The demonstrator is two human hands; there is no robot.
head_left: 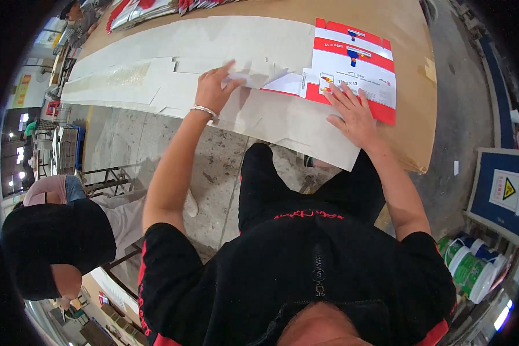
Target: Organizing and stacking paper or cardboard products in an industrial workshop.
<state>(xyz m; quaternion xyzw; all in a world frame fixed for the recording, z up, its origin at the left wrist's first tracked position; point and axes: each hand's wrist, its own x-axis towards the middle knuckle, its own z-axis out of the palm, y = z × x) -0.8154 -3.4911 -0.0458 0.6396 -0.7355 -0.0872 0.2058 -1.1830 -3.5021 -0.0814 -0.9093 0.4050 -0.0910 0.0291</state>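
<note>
Flat grey-white cardboard blanks (236, 43) lie overlapping across the worktable in front of me. At their right end is a red and white printed carton panel (370, 74) with small blue pictures. My right hand (353, 117) rests on the panel's lower edge and the grey board below, fingers spread. Over the middle of the blanks, my left hand (213, 89) has its thumb and fingers apart, beside a slightly raised flap (256, 78). Whether its fingertips press on the board I cannot tell. Neither hand grips anything that shows.
Brown board (412, 86) covers the tabletop at the right. Red and silvery flat stacks (141, 14) lie at the far left. A person in a black cap (63, 242) is close on my left. Paint-type buckets (470, 268) and a blue board (499, 193) stand right.
</note>
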